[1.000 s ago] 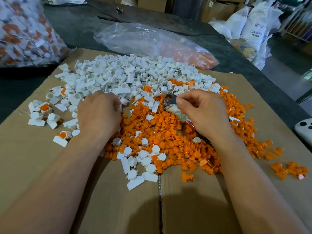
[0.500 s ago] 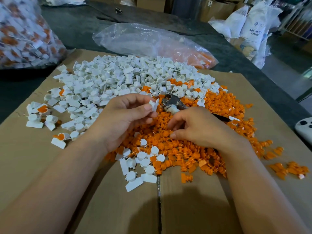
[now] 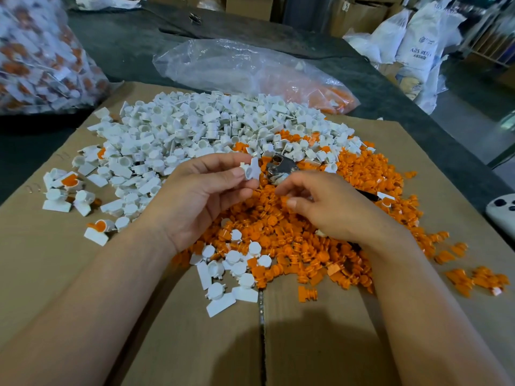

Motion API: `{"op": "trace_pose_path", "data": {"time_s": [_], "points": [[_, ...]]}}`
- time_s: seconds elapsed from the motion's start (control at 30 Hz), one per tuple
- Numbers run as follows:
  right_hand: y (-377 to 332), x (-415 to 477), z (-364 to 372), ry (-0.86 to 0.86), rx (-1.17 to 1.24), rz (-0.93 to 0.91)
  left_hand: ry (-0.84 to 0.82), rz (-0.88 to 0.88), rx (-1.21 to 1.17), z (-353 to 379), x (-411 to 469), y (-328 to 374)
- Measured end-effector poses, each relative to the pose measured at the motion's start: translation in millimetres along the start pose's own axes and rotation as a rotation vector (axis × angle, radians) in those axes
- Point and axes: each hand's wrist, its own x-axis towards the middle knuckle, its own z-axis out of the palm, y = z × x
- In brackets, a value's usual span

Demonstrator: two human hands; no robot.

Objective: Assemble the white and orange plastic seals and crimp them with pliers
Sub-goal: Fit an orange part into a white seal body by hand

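Observation:
My left hand (image 3: 203, 196) is raised over the piles and pinches one white seal body (image 3: 250, 170) between thumb and fingertips. My right hand (image 3: 331, 210) hangs low over the orange inserts (image 3: 278, 232), its fingers curled, with thumb and forefinger tips down among them. Whether it holds one is hidden. The pliers (image 3: 280, 167) lie on the heap just beyond my right fingers, with the metal head showing and a dark handle (image 3: 367, 194) running under that hand. A large heap of white seal bodies (image 3: 195, 129) lies behind.
Everything lies on flattened cardboard (image 3: 55, 260) on a dark table. A few assembled white-and-orange seals (image 3: 69, 181) sit at the left. A clear bag of orange parts (image 3: 250, 68) lies behind, and a full bag (image 3: 36, 51) sits far left. A white device (image 3: 501, 213) is at the right edge.
My left hand came off the white heap and lifted a white seal body toward the middle. My right hand dropped from the pliers' head onto the orange pile.

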Motion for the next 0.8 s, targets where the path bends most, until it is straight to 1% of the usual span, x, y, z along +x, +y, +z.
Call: {"op": "trace_pose_path", "data": {"time_s": [0.17,0.27,0.3,0.43,0.63,0.73,0.8], "points": [[-3.9,-0.5,-0.2,0.104,0.255,-0.009,-0.016,0.002,0.000,0.4,0.2,-1.3],[-9.5,-0.6,1.6,0.136,0.450,-0.017,-0.026,-0.003,0.049,-0.8,-0.2,-2.8],[-10.1,-0.5,1.9,0.161,0.477,-0.031,-0.031,-0.005,0.063,-0.8,-0.7,-3.1],[-12.2,-0.9,1.5,0.282,0.443,-0.101,-0.046,-0.001,0.066,0.7,-2.3,-3.6],[-17.8,-4.2,0.3,0.387,0.392,-0.208,-0.047,0.002,0.063,1.9,-1.7,-4.4],[-19.7,-4.1,4.6,0.383,0.507,-0.186,-0.054,0.007,0.079,2.2,-2.4,-4.0],[-20.5,-3.5,7.3,0.379,0.543,-0.182,-0.050,0.009,0.096,2.1,-2.7,-4.1]]}}
